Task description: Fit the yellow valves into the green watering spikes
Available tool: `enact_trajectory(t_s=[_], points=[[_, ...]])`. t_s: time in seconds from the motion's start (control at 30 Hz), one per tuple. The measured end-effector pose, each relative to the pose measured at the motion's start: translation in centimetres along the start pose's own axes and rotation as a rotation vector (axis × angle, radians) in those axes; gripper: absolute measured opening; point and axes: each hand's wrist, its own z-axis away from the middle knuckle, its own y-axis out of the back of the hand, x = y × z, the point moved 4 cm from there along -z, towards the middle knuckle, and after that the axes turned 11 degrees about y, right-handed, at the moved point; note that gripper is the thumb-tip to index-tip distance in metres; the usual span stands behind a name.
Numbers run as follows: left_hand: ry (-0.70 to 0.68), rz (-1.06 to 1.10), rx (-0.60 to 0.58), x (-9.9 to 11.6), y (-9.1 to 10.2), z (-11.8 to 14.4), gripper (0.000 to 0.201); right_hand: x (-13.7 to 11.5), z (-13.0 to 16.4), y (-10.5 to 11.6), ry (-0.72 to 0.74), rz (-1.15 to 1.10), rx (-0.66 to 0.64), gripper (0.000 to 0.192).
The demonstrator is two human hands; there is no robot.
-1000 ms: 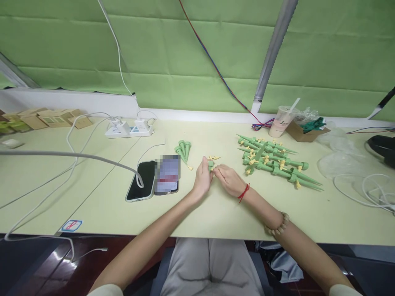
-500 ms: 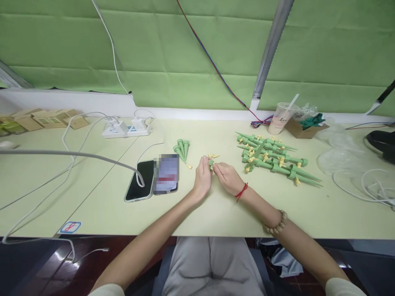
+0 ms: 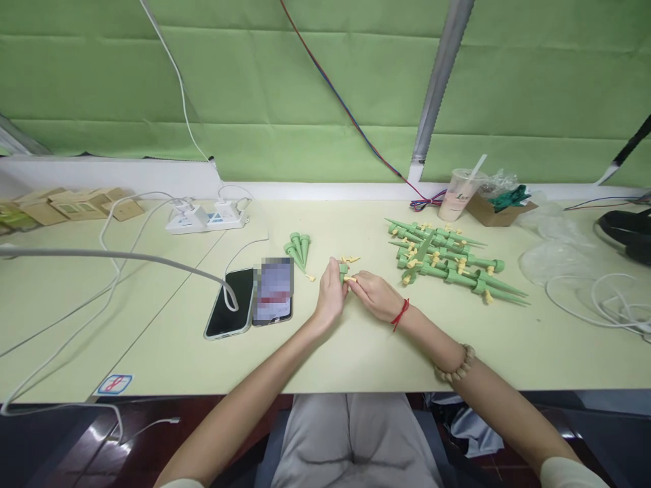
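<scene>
My left hand [image 3: 329,298] grips a small green plastic spike [image 3: 344,270] at the middle of the table. My right hand [image 3: 373,295] meets it there and pinches a small yellow piece [image 3: 350,278] against the spike. A few loose yellow pieces [image 3: 350,259] lie just beyond my fingers. To the left stand three bare green spikes [image 3: 299,248] with one yellow piece beside them. To the right lies a pile of green spikes fitted with yellow pieces [image 3: 447,262].
Two phones [image 3: 251,298] lie left of my hands, one on a cable. A power strip [image 3: 206,216] and small cardboard boxes [image 3: 76,204] sit at the back left. A plastic cup [image 3: 460,193], an open box [image 3: 496,207], clear bags and white cables [image 3: 595,298] are at the right.
The view has drifted slightly; my hands stay together on the green spike, with the right fingers working the yellow piece at its top.
</scene>
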Motion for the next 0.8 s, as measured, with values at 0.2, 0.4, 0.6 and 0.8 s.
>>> enact_trajectory(t_s=[0.2, 0.4, 0.6, 0.8], points=[[0.147, -0.049, -0.159, -0.2, -0.6, 0.0, 0.055, 0.6, -0.1, 1.1, -0.110, 0.036, 0.006, 0.040], [-0.025, -0.079, -0.002, -0.1, 0.0, 0.2, 0.051, -0.1, -0.1, 0.1, -0.063, -0.165, 0.085, 0.047], [-0.116, -0.200, 0.025, -0.1, 0.0, 1.4, 0.043, -0.4, 0.0, -2.9, -0.465, -0.960, 0.147, 0.052], [-0.087, -0.109, 0.099, 0.1, 0.4, 0.1, 0.046, -0.2, -0.1, 0.3, -0.197, -0.250, 0.127, 0.037]])
